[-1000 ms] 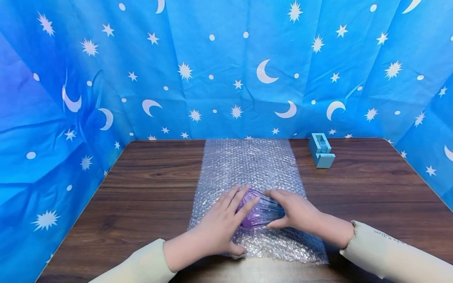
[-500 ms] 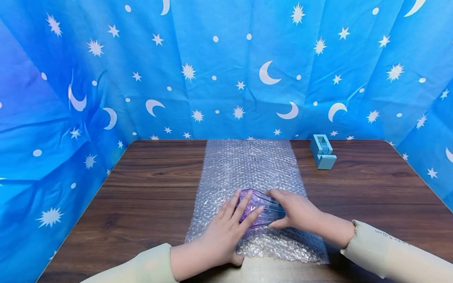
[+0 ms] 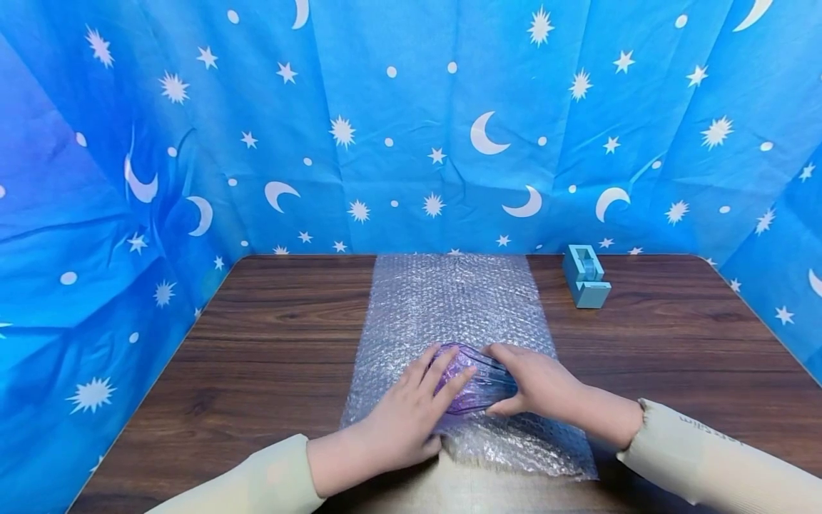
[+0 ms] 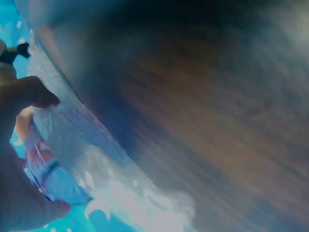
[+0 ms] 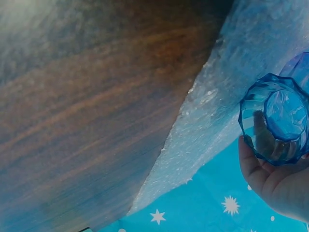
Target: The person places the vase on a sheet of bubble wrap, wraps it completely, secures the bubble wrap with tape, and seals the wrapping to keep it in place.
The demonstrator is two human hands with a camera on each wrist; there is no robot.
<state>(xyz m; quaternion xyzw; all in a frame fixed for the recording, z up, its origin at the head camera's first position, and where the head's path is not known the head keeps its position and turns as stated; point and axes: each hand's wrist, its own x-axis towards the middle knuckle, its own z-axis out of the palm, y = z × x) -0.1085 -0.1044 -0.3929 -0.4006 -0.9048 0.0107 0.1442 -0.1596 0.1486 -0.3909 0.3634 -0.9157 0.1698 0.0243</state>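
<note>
A see-through faceted glass cup (image 3: 472, 385), purple at its left end and blue at its right, lies on its side on a sheet of bubble wrap (image 3: 449, 300). My right hand (image 3: 546, 382) grips the blue end between thumb and fingers; the right wrist view shows that round blue end (image 5: 273, 118) close up. Over the purple end rests my left hand (image 3: 404, 417), its fingers spread and fairly straight. The left thumb is at the wrap's near edge, which bends up there; whether it holds the wrap is unclear. The left wrist view is partly blurred.
A light blue tape dispenser (image 3: 586, 277) stands at the back right of the brown wooden table (image 3: 276, 343). The wrap runs from the back edge almost to the front. A blue curtain (image 3: 411, 128) with stars and moons encloses the table.
The left hand slid slightly right over the cup, then its thumb moved forward under the wrap's near edge, which has risen a little. The right hand keeps its grip on the cup.
</note>
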